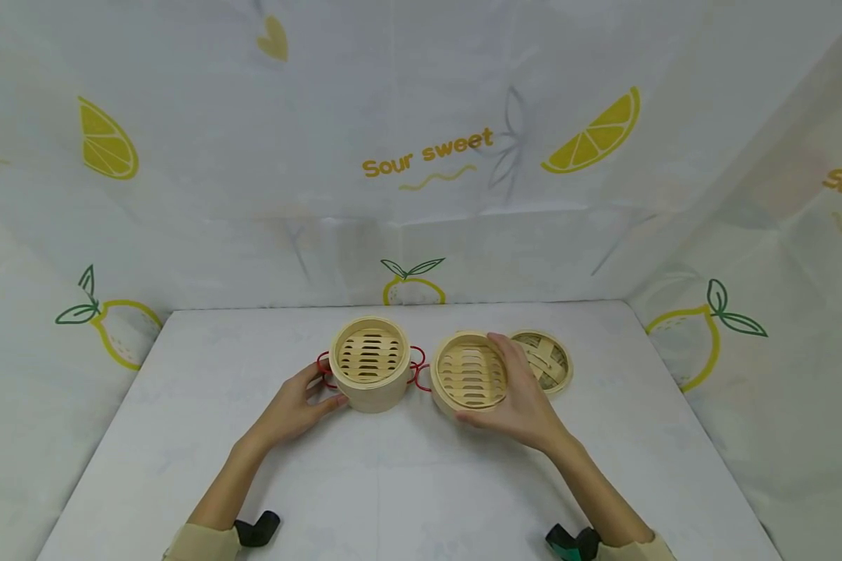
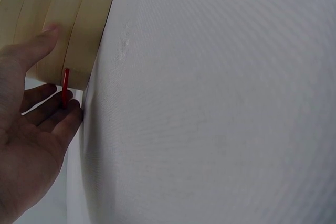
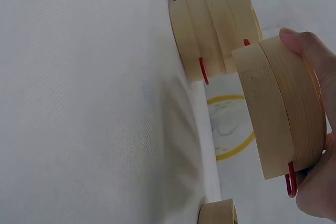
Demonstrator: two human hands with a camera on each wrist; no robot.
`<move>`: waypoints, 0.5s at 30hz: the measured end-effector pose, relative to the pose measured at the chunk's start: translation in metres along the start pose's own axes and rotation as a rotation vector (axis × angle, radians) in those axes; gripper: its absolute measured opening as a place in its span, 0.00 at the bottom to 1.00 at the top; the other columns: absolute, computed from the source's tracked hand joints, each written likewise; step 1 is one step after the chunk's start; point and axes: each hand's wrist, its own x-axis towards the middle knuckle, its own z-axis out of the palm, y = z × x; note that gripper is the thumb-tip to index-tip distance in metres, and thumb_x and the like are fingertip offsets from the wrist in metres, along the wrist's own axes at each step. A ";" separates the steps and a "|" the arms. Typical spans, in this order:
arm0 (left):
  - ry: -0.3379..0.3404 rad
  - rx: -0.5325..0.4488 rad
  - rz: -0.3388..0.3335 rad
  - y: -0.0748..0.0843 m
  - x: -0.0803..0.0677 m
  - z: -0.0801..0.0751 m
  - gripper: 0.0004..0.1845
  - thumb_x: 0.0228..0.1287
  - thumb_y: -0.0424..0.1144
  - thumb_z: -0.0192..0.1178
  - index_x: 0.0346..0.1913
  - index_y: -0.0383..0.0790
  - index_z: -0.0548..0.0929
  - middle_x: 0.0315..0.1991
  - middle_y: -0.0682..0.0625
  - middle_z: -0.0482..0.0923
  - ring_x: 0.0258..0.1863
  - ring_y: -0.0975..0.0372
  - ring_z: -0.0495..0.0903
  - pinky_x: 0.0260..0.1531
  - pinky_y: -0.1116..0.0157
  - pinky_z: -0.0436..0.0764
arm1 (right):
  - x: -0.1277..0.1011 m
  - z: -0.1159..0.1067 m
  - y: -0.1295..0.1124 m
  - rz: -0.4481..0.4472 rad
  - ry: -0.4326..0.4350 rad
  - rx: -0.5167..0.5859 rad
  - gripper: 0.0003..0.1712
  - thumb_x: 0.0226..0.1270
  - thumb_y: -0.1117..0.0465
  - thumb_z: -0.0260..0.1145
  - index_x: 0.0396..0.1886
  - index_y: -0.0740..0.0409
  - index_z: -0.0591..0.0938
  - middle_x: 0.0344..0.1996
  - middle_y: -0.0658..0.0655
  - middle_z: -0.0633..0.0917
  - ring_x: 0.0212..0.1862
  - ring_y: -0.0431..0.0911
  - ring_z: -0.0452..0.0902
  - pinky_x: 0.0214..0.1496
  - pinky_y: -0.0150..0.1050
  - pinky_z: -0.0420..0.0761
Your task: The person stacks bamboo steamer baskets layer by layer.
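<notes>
Bamboo is what both of my hands are working with on the white table (image 1: 393, 483). I am resting my left hand (image 1: 296, 407) against the near left side of the stacked steamer (image 1: 369, 363), which is sitting upright on the table left of centre with its slatted floor showing from above. From the left wrist view, my thumb is pressing flat on the pale wall of that steamer (image 2: 63, 30), and my other fingers (image 2: 55, 114) are lying nearly straight beside its red wire handle (image 2: 65, 85), touching it without closing round anything. So this hand is wide and relaxed, bracing rather than gripping.

I am holding a single steamer tier (image 1: 470, 374) in my right hand (image 1: 526, 401), with the thumb on its near wall and the fingers curled over the far rim. In the right wrist view, this tier (image 3: 278, 114) is hanging clear of the table surface, just beside the stacked steamer (image 3: 215, 30) but not touching it, and a red handle (image 3: 290, 179) is poking out near my palm. My right hand is clamped firmly round it.

Behind my right hand, a woven lid (image 1: 549, 361) is lying flat on the table, partly hidden by my fingers. A lemon-print curtain (image 1: 421, 156) is hanging round the table on three sides.
</notes>
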 end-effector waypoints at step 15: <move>0.002 -0.004 0.008 0.001 0.000 0.000 0.40 0.70 0.42 0.76 0.79 0.35 0.71 0.76 0.38 0.76 0.79 0.41 0.73 0.74 0.44 0.82 | 0.004 -0.003 -0.008 -0.018 0.032 0.021 0.77 0.37 0.43 0.93 0.85 0.59 0.61 0.81 0.65 0.67 0.83 0.63 0.63 0.83 0.72 0.70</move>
